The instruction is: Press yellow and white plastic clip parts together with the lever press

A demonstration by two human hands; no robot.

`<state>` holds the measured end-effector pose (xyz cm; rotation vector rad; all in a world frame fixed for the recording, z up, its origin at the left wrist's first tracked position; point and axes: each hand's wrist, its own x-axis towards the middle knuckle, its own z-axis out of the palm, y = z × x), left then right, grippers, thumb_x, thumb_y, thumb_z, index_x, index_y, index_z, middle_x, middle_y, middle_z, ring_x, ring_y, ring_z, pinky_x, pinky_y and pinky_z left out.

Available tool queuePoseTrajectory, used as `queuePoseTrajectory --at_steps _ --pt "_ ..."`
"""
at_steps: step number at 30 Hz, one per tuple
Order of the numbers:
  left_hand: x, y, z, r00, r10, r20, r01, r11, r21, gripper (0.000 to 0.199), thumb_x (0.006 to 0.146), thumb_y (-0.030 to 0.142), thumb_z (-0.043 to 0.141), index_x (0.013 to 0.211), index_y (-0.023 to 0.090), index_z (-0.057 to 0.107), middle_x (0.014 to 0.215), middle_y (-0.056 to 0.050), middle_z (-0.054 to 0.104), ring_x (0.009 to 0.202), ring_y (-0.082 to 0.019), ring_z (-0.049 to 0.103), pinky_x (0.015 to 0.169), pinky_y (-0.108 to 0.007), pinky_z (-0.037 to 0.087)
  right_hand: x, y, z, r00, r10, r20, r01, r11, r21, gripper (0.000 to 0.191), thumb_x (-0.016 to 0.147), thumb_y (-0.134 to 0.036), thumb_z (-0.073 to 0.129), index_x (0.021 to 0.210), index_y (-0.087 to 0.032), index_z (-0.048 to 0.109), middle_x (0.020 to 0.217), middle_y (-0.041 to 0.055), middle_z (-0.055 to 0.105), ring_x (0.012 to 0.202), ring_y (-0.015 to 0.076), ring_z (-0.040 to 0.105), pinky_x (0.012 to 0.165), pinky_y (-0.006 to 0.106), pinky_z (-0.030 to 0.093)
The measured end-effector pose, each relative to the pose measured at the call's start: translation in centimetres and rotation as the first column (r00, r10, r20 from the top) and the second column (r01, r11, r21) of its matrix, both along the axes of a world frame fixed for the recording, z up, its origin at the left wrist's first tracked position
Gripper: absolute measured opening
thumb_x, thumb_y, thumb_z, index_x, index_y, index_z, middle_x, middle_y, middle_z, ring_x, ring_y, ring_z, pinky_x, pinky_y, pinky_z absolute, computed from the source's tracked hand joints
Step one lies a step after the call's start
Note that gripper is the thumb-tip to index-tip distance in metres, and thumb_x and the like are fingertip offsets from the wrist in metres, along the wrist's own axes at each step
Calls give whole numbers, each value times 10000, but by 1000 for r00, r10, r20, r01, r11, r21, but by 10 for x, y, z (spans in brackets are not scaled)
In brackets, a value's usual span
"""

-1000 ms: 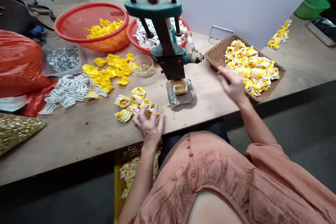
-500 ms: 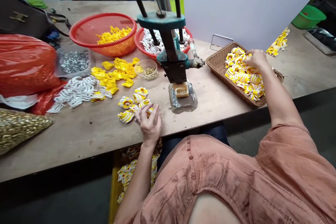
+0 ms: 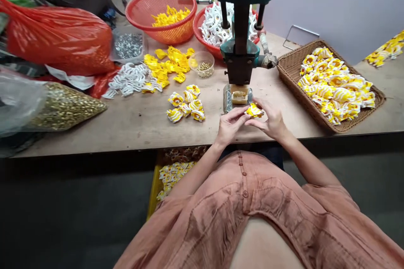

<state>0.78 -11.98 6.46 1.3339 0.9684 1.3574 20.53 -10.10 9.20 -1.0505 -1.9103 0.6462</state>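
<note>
Both hands meet in front of the press (image 3: 240,61), around one yellow-and-white striped plastic piece (image 3: 254,110). My left hand (image 3: 229,127) pinches its left side with thumb and fingers. On the other side, my right hand (image 3: 270,121) grips it between thumb and fingertips. Just behind the piece, a cream-coloured block (image 3: 239,95) sits on the press base under the dark ram. Several similar striped pieces (image 3: 188,105) lie in a small group on the table to the left. A brown wicker basket (image 3: 307,107) at the right holds many more of them.
Red colanders (image 3: 139,14) with yellow and white parts stand behind. Left of the press are a small tub (image 3: 202,59) of gold rings, loose yellow parts (image 3: 172,65), white parts (image 3: 128,80), a box (image 3: 128,46) of metal bits and a bag (image 3: 67,105) of gold-coloured pieces.
My right hand has come from the wicker basket to the front of the press, a striped piece now in it. My left hand has left the small group and joined it. The view has shifted.
</note>
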Motion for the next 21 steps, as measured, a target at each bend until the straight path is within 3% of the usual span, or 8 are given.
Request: queuePoseTrajectory --at_steps 2,4,8,14,18,21 --pt "-8 1 -8 996 36 76 -28 994 -104 427 945 508 824 1266 227 834 1244 -102 821 1115 -245 804 1016 -418 691 -16 -1 -18 993 -2 -121 -5 999 -54 841 850 -741 805 1485 -219 626 1255 140 779 1098 290 773 1030 439 660" --pt "-18 4 -14 991 46 123 -29 990 -140 468 964 531 794 1312 218 809 1285 -112 802 1107 -244 807 994 -427 703 -24 5 -32 975 -36 -217 20 997 -79 724 907 -708 765 1433 -221 661 1194 118 787 1034 259 774 975 415 672" --pt "-27 18 -24 994 105 -28 -105 994 -8 533 902 516 859 1324 198 792 1371 -133 713 1154 -233 778 986 -361 690 -36 24 -48 970 -159 -181 161 987 -6 424 996 -612 685 1202 -256 788 1117 107 784 994 260 739 977 458 652" --pt "-24 58 -40 877 380 -294 -314 916 249 301 978 319 762 1236 174 820 1128 -93 740 1061 -196 739 973 -330 636 -52 48 -68 956 -248 -155 258 965 44 466 998 -642 661 1228 -261 799 1225 143 721 1205 327 666 1115 544 582" --pt "-25 76 -48 838 428 -338 -339 895 290 205 976 311 758 1129 191 819 1141 -91 724 1085 -211 719 986 -342 612 -51 64 -77 956 -293 -28 294 954 52 347 1066 -505 581 1273 -308 778 1286 126 682 1280 327 589 1173 577 526" --pt "-26 77 -49 831 433 -350 -327 888 323 252 978 356 764 1180 207 793 1222 -101 687 1139 -219 699 972 -328 612 -46 70 -77 961 -276 -3 275 959 66 288 1063 -453 585 1205 -318 796 1261 112 686 1247 328 580 1147 589 521"
